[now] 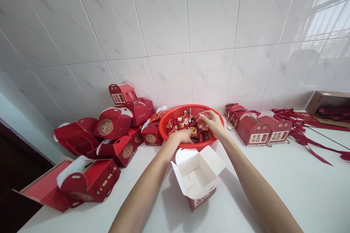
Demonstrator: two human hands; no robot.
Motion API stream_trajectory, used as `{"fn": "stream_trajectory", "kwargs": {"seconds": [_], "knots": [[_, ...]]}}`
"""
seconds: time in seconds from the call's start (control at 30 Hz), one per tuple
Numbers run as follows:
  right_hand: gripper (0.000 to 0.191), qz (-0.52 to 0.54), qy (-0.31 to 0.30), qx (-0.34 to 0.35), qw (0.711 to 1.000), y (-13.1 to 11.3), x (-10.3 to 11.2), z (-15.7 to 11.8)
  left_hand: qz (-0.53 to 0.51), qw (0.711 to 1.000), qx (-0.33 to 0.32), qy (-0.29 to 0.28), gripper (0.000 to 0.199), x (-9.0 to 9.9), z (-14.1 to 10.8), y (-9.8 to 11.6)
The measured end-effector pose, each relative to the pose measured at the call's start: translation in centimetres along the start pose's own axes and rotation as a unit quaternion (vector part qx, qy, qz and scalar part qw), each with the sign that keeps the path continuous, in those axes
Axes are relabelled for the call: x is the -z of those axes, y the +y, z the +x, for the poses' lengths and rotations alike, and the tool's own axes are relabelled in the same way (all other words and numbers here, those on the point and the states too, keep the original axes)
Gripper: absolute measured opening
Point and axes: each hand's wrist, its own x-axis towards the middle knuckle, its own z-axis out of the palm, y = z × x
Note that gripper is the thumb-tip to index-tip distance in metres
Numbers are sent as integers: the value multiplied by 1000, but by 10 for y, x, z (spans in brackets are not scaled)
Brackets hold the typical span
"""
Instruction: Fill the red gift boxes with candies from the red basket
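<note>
A red plastic basket (pixel 164 116) full of wrapped candies (pixel 181 122) stands against the wall. My right hand (pixel 213 123) is over its right side, fingers closed around a red-wrapped candy (pixel 201 121). Down at the near side of the basket, my left hand (pixel 183 136) reaches in among the candies, and its fingertips are hidden there. Between my forearms sits a red gift box (pixel 195 174) with its flaps open, showing a bare white inside.
Several red gift boxes (pixel 112 123) are piled on the left. On the right, more closed boxes (pixel 254 131) stand by the wall, beside dark red ribbons (pixel 303 138) and a cardboard box (pixel 328 103). The white tabletop (pixel 300 182) meets a tiled wall (pixel 175 32).
</note>
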Motion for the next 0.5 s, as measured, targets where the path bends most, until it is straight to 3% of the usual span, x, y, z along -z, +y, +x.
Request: {"fn": "stream_trajectory", "kwargs": {"seconds": [0.13,0.3,0.4,0.5], "knots": [[62,19,-27,-47,998,2,-1,1,-9,1000,21,16,43,-1,-4,3],[34,-17,-27,-18,999,4,2,3,-70,994,42,77,21,3,-9,12],[21,-49,-16,17,999,3,5,4,-133,974,37,180,11,6,-8,15],[18,-96,8,44,994,0,5,3,-211,929,8,303,15,9,-6,17]]}}
